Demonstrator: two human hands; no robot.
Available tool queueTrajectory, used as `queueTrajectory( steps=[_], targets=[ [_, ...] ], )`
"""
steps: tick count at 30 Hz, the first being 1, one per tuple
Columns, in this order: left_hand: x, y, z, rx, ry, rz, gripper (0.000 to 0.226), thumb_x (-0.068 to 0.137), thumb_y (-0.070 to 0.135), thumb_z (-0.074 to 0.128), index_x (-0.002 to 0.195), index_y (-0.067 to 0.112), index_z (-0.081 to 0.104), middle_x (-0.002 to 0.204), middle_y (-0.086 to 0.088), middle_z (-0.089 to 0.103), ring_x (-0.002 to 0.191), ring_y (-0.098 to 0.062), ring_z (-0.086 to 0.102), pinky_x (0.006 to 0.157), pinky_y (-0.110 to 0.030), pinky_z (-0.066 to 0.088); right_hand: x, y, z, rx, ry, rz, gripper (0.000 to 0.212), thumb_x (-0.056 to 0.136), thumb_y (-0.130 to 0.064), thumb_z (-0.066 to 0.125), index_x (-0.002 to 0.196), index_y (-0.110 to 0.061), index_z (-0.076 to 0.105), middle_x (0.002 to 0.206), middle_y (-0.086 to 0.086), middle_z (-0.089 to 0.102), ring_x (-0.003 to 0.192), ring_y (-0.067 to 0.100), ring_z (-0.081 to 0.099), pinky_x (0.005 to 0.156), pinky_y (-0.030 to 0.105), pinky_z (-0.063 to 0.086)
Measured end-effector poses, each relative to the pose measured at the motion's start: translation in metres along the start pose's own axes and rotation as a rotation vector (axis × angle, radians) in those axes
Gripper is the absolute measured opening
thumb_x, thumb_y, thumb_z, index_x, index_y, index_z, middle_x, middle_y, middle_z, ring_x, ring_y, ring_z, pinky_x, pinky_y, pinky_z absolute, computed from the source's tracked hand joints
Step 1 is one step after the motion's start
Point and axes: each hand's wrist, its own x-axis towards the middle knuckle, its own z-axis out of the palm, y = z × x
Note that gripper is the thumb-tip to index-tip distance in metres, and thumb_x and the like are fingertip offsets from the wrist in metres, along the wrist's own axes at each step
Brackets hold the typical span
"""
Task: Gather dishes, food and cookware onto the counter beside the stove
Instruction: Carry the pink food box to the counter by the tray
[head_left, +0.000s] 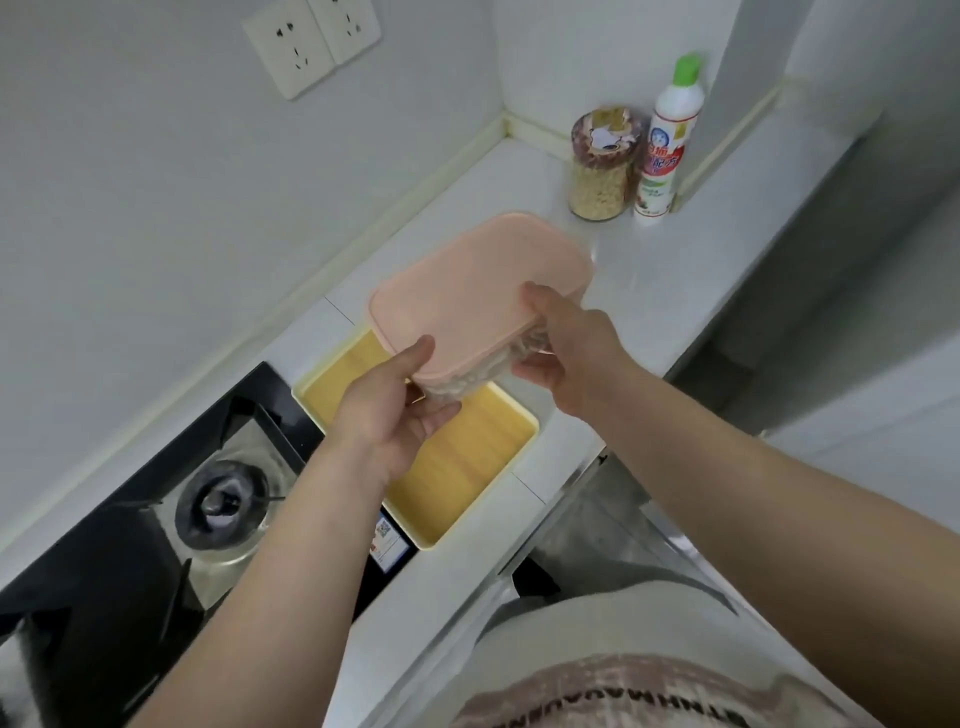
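Note:
A clear food container with a pink lid (478, 280) hangs in the air above the white counter (649, 291). My left hand (389, 410) grips its near left corner, thumb on the lid and fingers underneath. My right hand (566, 343) grips its near right edge in the same way. Directly below the container lies a yellow-rimmed wooden tray (457, 467), right beside the black gas stove (218, 499).
A glass jar of pale grains (602, 166) and a white bottle with a green cap (667, 140) stand at the back corner of the counter. Wall sockets (311, 41) sit above. A dark pan (104, 597) covers the stove's near-left part.

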Motion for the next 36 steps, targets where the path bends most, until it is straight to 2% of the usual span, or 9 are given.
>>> queueTrajectory(
  steps=[5, 8, 13, 17, 21, 26, 28, 31, 36],
  targets=[
    [0.048, 0.020, 0.007, 0.019, 0.031, -0.053, 0.021, 0.094, 0.027, 0.067, 0.106, 0.011, 0.062, 0.117, -0.013, 0.065, 0.101, -0.031, 0.069, 0.094, -0.044, 0.055, 0.044, -0.011, 0.023, -0.027, 0.055, 0.032, 0.026, 0.090, -0.029, 0.070, 0.103, -0.011, 0.055, 0.092, 0.004, 0.059, 0.082, 0.021, 0.063, 0.077, 0.039, 0.060],
    [0.082, 0.035, 0.014, 0.014, 0.069, -0.057, 0.018, 0.096, 0.024, 0.065, 0.105, 0.009, 0.062, 0.116, -0.014, 0.066, 0.106, -0.033, 0.067, 0.095, -0.047, 0.054, 0.082, -0.021, 0.037, -0.039, 0.075, 0.057, 0.031, 0.091, -0.027, 0.070, 0.110, -0.012, 0.050, 0.092, 0.002, 0.054, 0.095, 0.027, 0.063, 0.087, 0.047, 0.058],
    [0.139, 0.059, 0.035, 0.008, 0.135, -0.066, 0.013, 0.099, 0.021, 0.061, 0.098, 0.008, 0.062, 0.100, -0.011, 0.068, 0.091, -0.027, 0.067, 0.090, -0.047, 0.057, 0.144, -0.043, 0.062, -0.052, 0.058, 0.094, 0.038, 0.089, -0.024, 0.071, 0.119, -0.010, 0.051, 0.095, 0.003, 0.054, 0.100, 0.030, 0.061, 0.091, 0.053, 0.056],
    [0.187, 0.077, 0.044, -0.011, 0.225, -0.048, 0.014, 0.100, 0.022, 0.059, 0.104, 0.009, 0.062, 0.112, -0.012, 0.067, 0.104, -0.032, 0.067, 0.095, -0.053, 0.054, 0.195, -0.053, 0.085, -0.026, 0.034, 0.126, 0.035, 0.090, -0.022, 0.069, 0.117, -0.015, 0.047, 0.093, 0.000, 0.051, 0.107, 0.033, 0.058, 0.084, 0.048, 0.056],
    [0.227, 0.092, 0.050, 0.005, 0.286, -0.045, 0.021, 0.102, 0.021, 0.053, 0.120, 0.010, 0.057, 0.108, -0.008, 0.066, 0.094, -0.026, 0.066, 0.092, -0.050, 0.055, 0.240, -0.060, 0.111, -0.056, 0.024, 0.142, 0.037, 0.088, -0.021, 0.070, 0.120, -0.014, 0.052, 0.101, 0.004, 0.057, 0.108, 0.035, 0.060, 0.081, 0.048, 0.055],
    [0.264, 0.104, 0.050, -0.029, 0.346, -0.064, 0.016, 0.099, 0.001, 0.049, 0.112, 0.006, 0.058, 0.094, -0.008, 0.060, 0.093, -0.031, 0.062, 0.089, -0.047, 0.057, 0.281, -0.068, 0.127, -0.051, 0.030, 0.158, 0.033, 0.091, -0.017, 0.068, 0.120, -0.012, 0.053, 0.093, 0.003, 0.057, 0.101, 0.032, 0.061, 0.064, 0.039, 0.055],
    [0.272, 0.104, 0.050, -0.043, 0.357, -0.071, 0.017, 0.097, -0.006, 0.047, 0.097, 0.006, 0.059, 0.092, -0.009, 0.059, 0.094, -0.033, 0.061, 0.091, -0.048, 0.056, 0.291, -0.068, 0.128, -0.066, 0.032, 0.158, 0.038, 0.091, -0.017, 0.068, 0.125, -0.009, 0.054, 0.102, 0.008, 0.062, 0.102, 0.031, 0.063, 0.070, 0.043, 0.059],
    [0.282, 0.101, 0.050, -0.041, 0.360, -0.081, 0.023, 0.095, -0.010, 0.046, 0.086, 0.008, 0.058, 0.087, -0.009, 0.056, 0.091, -0.032, 0.055, 0.091, -0.048, 0.056, 0.304, -0.067, 0.129, -0.108, 0.043, 0.167, 0.031, 0.091, -0.019, 0.070, 0.117, -0.009, 0.055, 0.115, 0.017, 0.064, 0.099, 0.030, 0.066, 0.083, 0.053, 0.057],
    [0.296, 0.102, 0.048, -0.045, 0.397, -0.098, 0.023, 0.092, -0.013, 0.049, 0.081, 0.006, 0.056, 0.085, -0.010, 0.053, 0.093, -0.032, 0.055, 0.090, -0.049, 0.057, 0.317, -0.064, 0.135, -0.207, 0.064, 0.108, 0.043, 0.090, -0.027, 0.071, 0.123, -0.005, 0.056, 0.107, 0.012, 0.066, 0.079, 0.024, 0.066, 0.059, 0.033, 0.060]
  ],
)
